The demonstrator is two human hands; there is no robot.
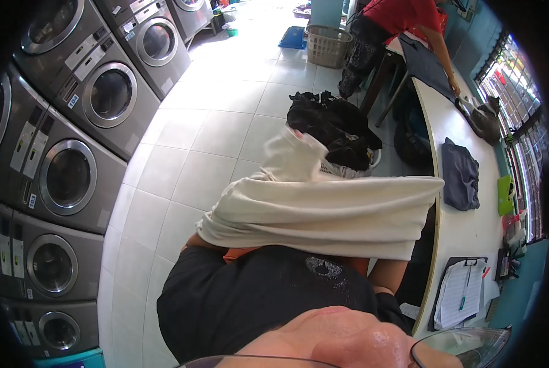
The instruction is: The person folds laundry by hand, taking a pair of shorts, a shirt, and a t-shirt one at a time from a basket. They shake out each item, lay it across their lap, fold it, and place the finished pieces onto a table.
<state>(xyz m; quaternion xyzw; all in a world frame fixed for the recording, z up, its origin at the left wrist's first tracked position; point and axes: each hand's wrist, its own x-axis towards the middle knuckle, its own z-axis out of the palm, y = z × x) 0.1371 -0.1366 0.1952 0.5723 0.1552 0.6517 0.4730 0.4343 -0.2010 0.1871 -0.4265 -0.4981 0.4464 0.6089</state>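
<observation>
A cream-coloured garment (323, 211) is stretched out sideways in front of my chest, with a narrower blurred part reaching forward. My left forearm (196, 243) goes in under its left end, so the cloth covers my left hand. From the other side my right forearm (390, 275) runs up beneath the fabric, and the right hand is covered as well. A small skin-coloured patch (297, 133) shows at the far tip of the cloth, too blurred to tell which hand it belongs to.
Dark clothes (329, 122) heap over a pale basket (348, 170) on the tiled floor ahead. On the right, a long white table (455, 230) carries a folded dark garment (460, 173), a clipboard (461, 293) and a cat (484, 119). A person in red (403, 18) handles dark cloth there. Washing machines (69, 178) line the left.
</observation>
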